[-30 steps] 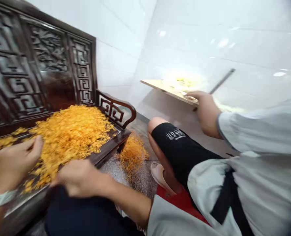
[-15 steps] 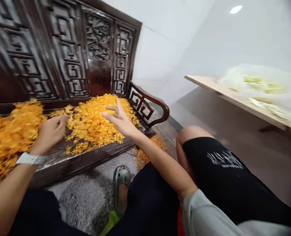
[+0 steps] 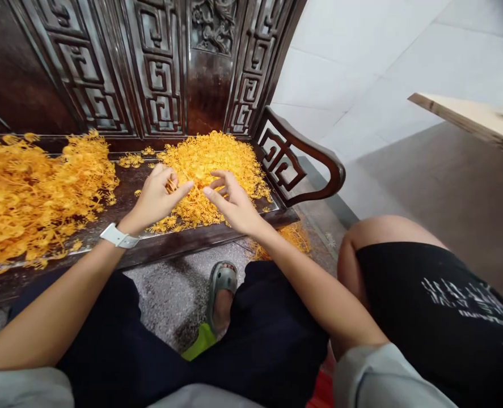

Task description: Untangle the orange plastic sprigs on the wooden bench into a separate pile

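Observation:
A loose pile of small yellow-orange, flower-shaped pieces (image 3: 217, 153) lies on the seat of a dark carved wooden bench (image 3: 178, 243). At the pile's left side is my left hand (image 3: 157, 195), its fingers curled and its thumb stretched out apart from them. Bits of orange show by those fingertips, but I see no piece firmly gripped. My right hand (image 3: 234, 207) hovers over the front of the same pile, with bent fingers and the thumb held away. Both hands face each other with a small gap between the thumbs. A white watch band (image 3: 119, 236) circles my left wrist.
Another, larger orange heap (image 3: 34, 198) covers the bench's left part. A curved armrest (image 3: 319, 158) bounds the right end. Thin orange strands (image 3: 294, 238) lie on the floor below. Beside me is another person's leg in black shorts (image 3: 430, 294); a wooden board (image 3: 476, 122) juts in at right.
My left hand has moved right from the gap between heaps to the right-hand pile. My right hand has turned its fingers inward, toward the left one. The view has swung left and down.

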{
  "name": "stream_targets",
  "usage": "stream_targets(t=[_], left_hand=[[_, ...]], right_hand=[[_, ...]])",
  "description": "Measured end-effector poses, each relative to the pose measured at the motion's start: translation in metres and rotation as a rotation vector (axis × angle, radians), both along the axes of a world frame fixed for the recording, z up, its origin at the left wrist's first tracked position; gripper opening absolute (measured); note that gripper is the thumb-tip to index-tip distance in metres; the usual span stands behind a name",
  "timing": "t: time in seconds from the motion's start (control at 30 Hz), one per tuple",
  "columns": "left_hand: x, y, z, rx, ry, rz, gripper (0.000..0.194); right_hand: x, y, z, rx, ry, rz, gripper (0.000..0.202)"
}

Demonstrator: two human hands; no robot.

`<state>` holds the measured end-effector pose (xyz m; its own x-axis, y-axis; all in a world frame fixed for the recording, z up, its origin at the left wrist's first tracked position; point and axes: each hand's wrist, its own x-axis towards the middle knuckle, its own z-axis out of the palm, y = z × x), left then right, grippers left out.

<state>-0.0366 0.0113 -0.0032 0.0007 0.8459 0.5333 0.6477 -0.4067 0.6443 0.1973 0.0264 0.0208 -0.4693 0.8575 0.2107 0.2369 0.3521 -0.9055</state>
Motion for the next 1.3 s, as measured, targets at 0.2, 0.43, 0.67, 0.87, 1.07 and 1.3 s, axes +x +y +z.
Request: stream_targets(t=[0.2, 0.43, 0.67, 0.87, 1.07, 1.3], left_hand=[[0.0, -0.019, 0.0, 0.033, -0.062, -0.191, 0.05], [-0.02, -0.038, -0.001, -0.15, 0.042, -0.114, 0.048], [-0.011, -0.035, 0.004, -0.219, 0.088, -0.123, 0.055], [-0.012, -0.042, 0.005, -0.207, 0.269, -0.124, 0.05], [-0.042, -0.04, -0.014, -0.314, 0.264, 0.087, 0.037], [-0.039, -0.034, -0.023, -0.458, 0.209, 0.087, 0.043]], right_hand=[[-0.02, 0.017, 0.002, -0.171, 0.094, 0.294, 0.054], [-0.042, 0.027, -0.001, -0.309, 0.269, 0.109, 0.056], [-0.052, 0.061, -0.012, -0.29, 0.079, -0.106, 0.067], [-0.013, 0.124, 0.0, -0.368, 0.319, -0.498, 0.059], [0.048, 0.134, 0.009, -0.195, 0.011, -0.17, 0.02], [0.043, 0.123, -0.013, -0.573, -0.406, 0.603, 0.065]])
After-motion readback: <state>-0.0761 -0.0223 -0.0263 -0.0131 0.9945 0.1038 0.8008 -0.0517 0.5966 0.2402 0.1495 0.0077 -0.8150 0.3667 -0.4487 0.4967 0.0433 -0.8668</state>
